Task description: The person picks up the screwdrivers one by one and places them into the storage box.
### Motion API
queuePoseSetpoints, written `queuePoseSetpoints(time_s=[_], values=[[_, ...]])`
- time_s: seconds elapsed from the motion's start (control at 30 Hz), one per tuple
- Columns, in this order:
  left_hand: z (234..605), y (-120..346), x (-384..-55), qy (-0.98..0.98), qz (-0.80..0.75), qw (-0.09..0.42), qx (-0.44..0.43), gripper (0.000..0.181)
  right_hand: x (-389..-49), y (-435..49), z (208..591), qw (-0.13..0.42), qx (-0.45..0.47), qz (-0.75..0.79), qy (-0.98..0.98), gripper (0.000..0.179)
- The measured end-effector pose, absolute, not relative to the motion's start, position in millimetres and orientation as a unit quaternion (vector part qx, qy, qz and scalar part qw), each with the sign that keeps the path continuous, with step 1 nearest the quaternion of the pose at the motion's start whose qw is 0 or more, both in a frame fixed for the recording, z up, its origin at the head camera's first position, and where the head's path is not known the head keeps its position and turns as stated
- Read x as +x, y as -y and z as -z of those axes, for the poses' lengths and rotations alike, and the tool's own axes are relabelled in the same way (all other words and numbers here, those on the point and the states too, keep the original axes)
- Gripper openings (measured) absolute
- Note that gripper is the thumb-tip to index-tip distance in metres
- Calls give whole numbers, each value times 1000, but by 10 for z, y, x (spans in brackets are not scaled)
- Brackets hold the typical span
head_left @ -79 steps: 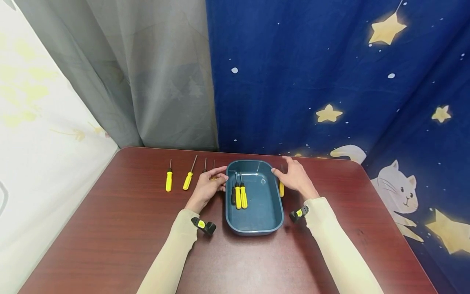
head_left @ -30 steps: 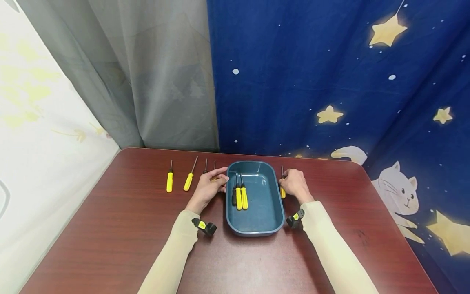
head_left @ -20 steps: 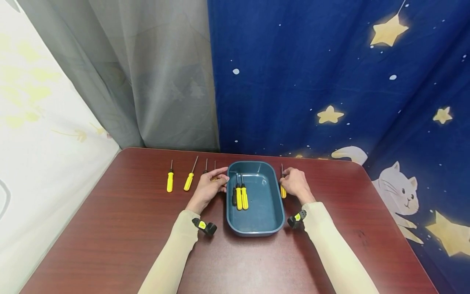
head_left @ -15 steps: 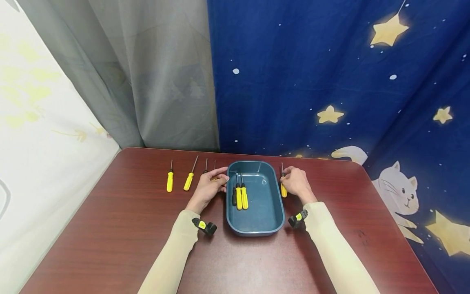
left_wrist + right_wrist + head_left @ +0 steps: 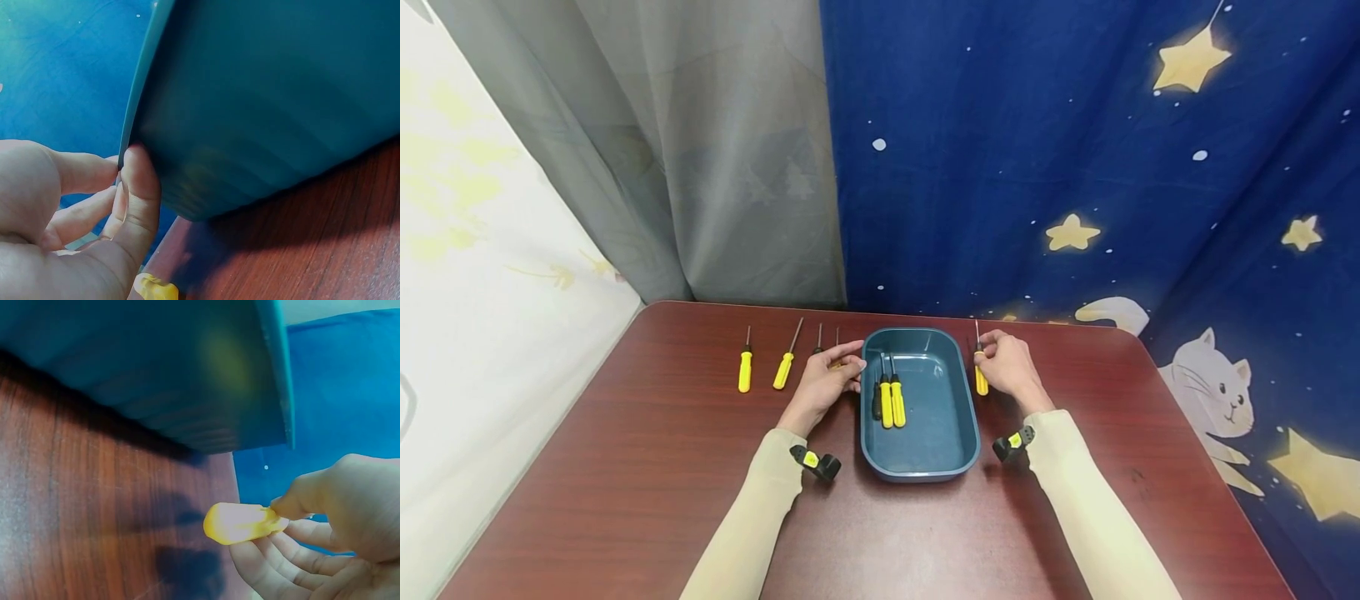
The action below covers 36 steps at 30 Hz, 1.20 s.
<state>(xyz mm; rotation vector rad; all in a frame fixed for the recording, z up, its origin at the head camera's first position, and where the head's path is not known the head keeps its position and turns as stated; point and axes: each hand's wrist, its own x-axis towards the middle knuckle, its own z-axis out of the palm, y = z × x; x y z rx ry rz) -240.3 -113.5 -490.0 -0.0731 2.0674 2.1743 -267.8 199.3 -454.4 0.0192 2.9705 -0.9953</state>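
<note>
A blue-green rectangular tray (image 5: pixel 938 454) stands at the middle of the table. My left hand (image 5: pixel 822 385) is at its left side, and in the left wrist view the fingertips pinch the tray's rim (image 5: pixel 133 100). Inside, along the left, lie two yellow-handled screwdrivers (image 5: pixel 887 406) and a black-handled one (image 5: pixel 876 402). To the right of the tray, my right hand (image 5: pixel 1009 367) pinches a yellow-handled screwdriver (image 5: pixel 981 382), its shaft pointing away. The right wrist view shows its yellow handle (image 5: pixel 240 523) raised over the table, between thumb and fingers.
Left of the tray a yellow screwdriver (image 5: pixel 745 371) and a second screwdriver (image 5: pixel 785 369) lie on the brown table (image 5: pixel 662 467). More shafts (image 5: pixel 820 335) show behind my left hand. Grey and blue curtains (image 5: pixel 940 167) hang behind the table's far edge.
My right hand has come off the tray's right side, taken hold of the yellow screwdriver there and raised it slightly, away from me. My left hand and the tray have stayed put.
</note>
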Motion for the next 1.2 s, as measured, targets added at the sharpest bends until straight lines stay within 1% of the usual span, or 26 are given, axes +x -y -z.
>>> queuePoseSetpoints(time_s=[0.57,1.2], values=[[4887,1141,-2399,-689,-721,71,-25,42,-2651,-1911,4338,-12,-17,320,-947,38],[4880,1146,-2400,-689,-721,72,-24,42,-2627,-1782,4210,-33,-39,315,-948,37]])
